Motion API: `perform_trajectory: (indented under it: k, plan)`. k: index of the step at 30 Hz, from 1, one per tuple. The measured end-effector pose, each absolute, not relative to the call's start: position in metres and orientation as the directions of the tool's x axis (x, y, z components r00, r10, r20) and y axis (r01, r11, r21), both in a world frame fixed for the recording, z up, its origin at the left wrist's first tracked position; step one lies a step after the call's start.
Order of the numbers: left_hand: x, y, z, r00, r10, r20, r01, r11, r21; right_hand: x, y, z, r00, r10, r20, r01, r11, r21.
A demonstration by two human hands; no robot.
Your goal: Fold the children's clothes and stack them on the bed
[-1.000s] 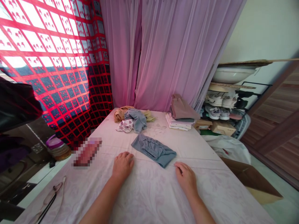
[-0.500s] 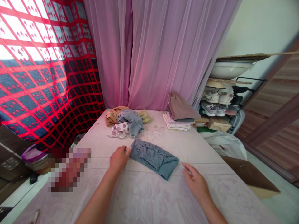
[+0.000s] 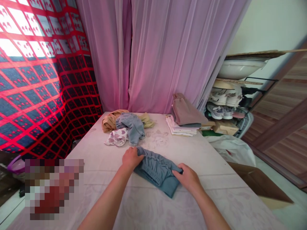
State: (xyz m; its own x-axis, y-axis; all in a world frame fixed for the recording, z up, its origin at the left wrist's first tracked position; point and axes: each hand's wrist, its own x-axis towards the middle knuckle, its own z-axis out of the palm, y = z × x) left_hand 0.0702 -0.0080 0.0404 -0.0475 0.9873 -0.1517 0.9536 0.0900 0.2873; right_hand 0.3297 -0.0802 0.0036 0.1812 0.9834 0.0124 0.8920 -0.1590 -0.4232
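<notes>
A folded blue-grey pair of pants [image 3: 155, 169] with a gathered elastic waistband lies slantwise on the pale patterned bed cover [image 3: 153, 207]. My left hand [image 3: 131, 158] grips its far left corner, thumb on top and fingers underneath, out of sight. At the right end my right hand [image 3: 188, 175] pinches the far edge between thumb and fingers. Both hands are closed on the cloth, which still lies mostly flat on the cover.
Behind on the left is a loose heap of clothes: a denim garment [image 3: 133, 126], a tan one [image 3: 110, 122] and a heart-print one [image 3: 117, 136]. A folded stack [image 3: 184, 119] sits at the back right. Beyond the right edge are a cardboard box [image 3: 259, 185] and a shoe rack [image 3: 223, 105].
Both hands have moved in onto the pants and closed on their ends; half a second ago the right hand was apart from them. The view has shifted slightly.
</notes>
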Motion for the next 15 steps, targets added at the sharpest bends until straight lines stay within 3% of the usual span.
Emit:
perform_trajectory:
  k: [4,11,15]
  plan:
    - [0.082,-0.008,0.043,-0.017,0.988,-0.153,0.942,0.067,0.328,0.325,-0.081,-0.005,0.174,0.981,0.086,0.817,-0.095,-0.568]
    - [0.1,0.038,0.095,0.099,0.992,0.079,0.941,-0.119,0.317,0.332,-0.061,-0.003,0.241,0.952,0.187,0.56,0.02,-0.828]
    - [0.13,0.101,0.151,0.169,0.964,0.203,0.931,-0.224,0.288,0.322,-0.015,0.015,0.437,0.871,0.226,0.388,0.045,-0.921]
